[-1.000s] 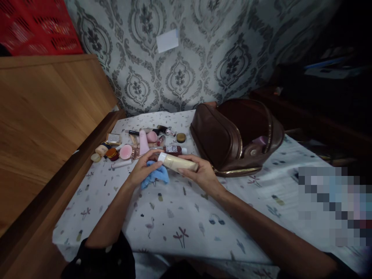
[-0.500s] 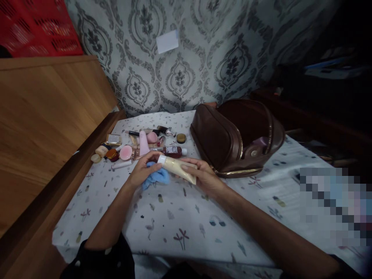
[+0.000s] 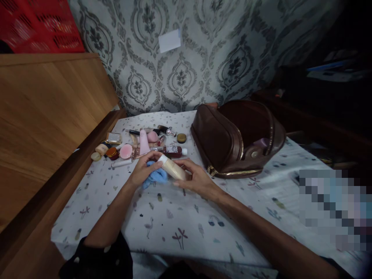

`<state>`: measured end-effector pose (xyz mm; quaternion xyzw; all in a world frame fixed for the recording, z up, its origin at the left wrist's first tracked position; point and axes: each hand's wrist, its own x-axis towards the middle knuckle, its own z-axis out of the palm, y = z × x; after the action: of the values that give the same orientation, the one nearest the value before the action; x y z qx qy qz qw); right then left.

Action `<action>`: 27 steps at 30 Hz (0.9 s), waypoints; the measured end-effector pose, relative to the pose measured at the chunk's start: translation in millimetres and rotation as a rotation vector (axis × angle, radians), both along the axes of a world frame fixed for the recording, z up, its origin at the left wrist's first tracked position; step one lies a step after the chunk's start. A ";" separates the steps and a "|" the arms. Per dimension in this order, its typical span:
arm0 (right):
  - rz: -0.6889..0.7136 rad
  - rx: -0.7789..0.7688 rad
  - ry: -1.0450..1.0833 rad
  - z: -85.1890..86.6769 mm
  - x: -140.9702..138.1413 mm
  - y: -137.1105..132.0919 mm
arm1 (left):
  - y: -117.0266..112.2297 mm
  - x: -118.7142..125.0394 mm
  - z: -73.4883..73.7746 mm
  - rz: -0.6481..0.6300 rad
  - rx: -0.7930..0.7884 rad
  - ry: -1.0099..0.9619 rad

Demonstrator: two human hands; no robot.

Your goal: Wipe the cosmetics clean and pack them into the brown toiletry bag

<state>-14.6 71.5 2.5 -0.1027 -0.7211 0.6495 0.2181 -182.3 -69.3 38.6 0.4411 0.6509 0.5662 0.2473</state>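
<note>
A pale yellow squeeze tube [image 3: 173, 169] with a white cap is held tilted between my two hands, over the patterned cloth. My left hand [image 3: 144, 167] is closed at the cap end, and a crumpled light blue cloth [image 3: 157, 176] hangs from the same hand, under its fingers. Around the tube's other end, my right hand [image 3: 196, 176] is closed with thumb and fingers on opposite sides, hiding the flat tip. Just beyond the hands lie a dark red bottle [image 3: 172, 151] with a white cap and a pink tube [image 3: 143, 142].
An unzipped brown bag [image 3: 221, 139] stands at the right rear. Left of centre are a pink round jar [image 3: 126, 151], an amber jar [image 3: 112, 153] and several other cosmetics. A wooden panel [image 3: 52, 128] borders the left; a patterned wall [image 3: 200, 58] rises behind.
My right hand has shifted its grip on the squeeze tube, now wrapping round its end. The tube has turned slightly. My left hand stays at the cap with the blue cloth.
</note>
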 end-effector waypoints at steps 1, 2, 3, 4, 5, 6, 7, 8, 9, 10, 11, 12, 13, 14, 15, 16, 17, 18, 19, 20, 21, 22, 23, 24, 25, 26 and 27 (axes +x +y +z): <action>-0.024 0.081 0.008 -0.7 0.0 -1.2 | 0.3 0.5 -0.6 0.003 -0.008 -0.005; -0.038 0.145 0.003 -0.9 0.2 -2.4 | 0.7 1.0 -1.3 0.004 -0.016 -0.012; -0.044 0.192 -0.008 -0.6 0.7 -3.5 | 0.9 1.3 -2.0 0.004 -0.023 -0.016; -0.050 0.225 -0.017 0.2 1.3 -4.4 | 1.0 1.5 -2.5 0.006 -0.028 -0.017; -0.055 0.245 -0.023 1.4 2.0 -5.2 | 1.0 1.5 -2.9 0.006 -0.029 -0.013; -0.052 0.248 -0.025 2.9 2.8 -5.8 | 0.7 1.4 -3.2 0.003 -0.027 -0.006; -0.039 0.234 -0.026 4.5 3.6 -6.2 | 0.4 1.0 -3.2 -0.005 -0.023 0.001; -0.019 0.208 -0.030 6.2 4.3 -6.4 | 0.0 0.6 -3.1 -0.013 -0.017 0.006; 0.006 0.177 -0.038 7.8 4.9 -6.5 | -0.5 0.1 -3.0 -0.022 -0.013 0.008; 0.036 0.146 -0.050 9.2 5.4 -6.3 | -0.9 -0.4 -2.8 -0.031 -0.014 0.007; 0.066 0.116 -0.061 10.3 5.7 -6.1 | -1.2 -0.8 -2.6 -0.035 -0.014 0.005; 0.091 0.088 -0.068 11.3 5.9 -5.9 | -1.4 -1.2 -2.4 -0.038 -0.015 0.003; 0.112 0.058 -0.070 11.9 6.0 -5.6 | -1.5 -1.4 -2.2 -0.040 -0.014 0.002; 0.138 0.018 -0.072 12.3 6.1 -5.4 | -1.6 -1.6 -2.1 -0.043 -0.010 0.001; 0.167 -0.037 -0.074 12.5 6.2 -5.2 | -1.6 -1.6 -1.8 -0.047 -0.004 0.001; 0.199 -0.107 -0.080 12.3 6.4 -5.2 | -1.7 -1.6 -1.6 -0.054 0.002 -0.001; 0.230 -0.187 -0.090 11.8 6.6 -5.3 | -1.9 -1.5 -1.2 -0.061 0.009 -0.005; 0.257 -0.267 -0.101 11.2 6.9 -5.4 | -2.1 -1.3 -0.8 -0.068 0.015 -0.011; 0.281 -0.340 -0.113 10.4 7.2 -5.7 | -2.4 -1.0 -0.4 -0.075 0.021 -0.021; 0.305 -0.402 -0.123 9.7 7.5 -5.9 | -2.7 -0.7 -0.1 -0.081 0.029 -0.030; 0.325 -0.451 -0.130 9.0 7.8 -6.3 | -2.9 -0.3 0.1 -0.087 0.034 -0.037; 0.344 -0.488 -0.137 8.6 8.1 -6.6 | -3.0 0.2 0.1 -0.090 0.039 -0.044; 0.361 -0.520 -0.142 8.6 8.3 -7.0 | -3.0 0.7 -0.2 -0.088 0.042 -0.053; 0.374 -0.550 -0.144 8.9 8.4 -7.3 | -2.7 1.0 -0.8 -0.084 0.043 -0.066; 0.376 -0.581 -0.139 9.6 8.3 -7.6 | -2.1 1.3 -1.7 -0.073 0.043 -0.085; 0.368 -0.610 -0.130 10.5 8.2 -7.8 | -1.2 1.4 -2.8 -0.056 0.040 -0.111; 0.350 -0.635 -0.116 11.4 8.0 -7.9 | -0.1 1.5 -4.1 -0.023 0.034 -0.144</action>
<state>-6.6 63.6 13.9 -0.0769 -0.5012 0.8617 0.0194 -180.8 -69.4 34.5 0.4112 0.6165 0.6045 0.2923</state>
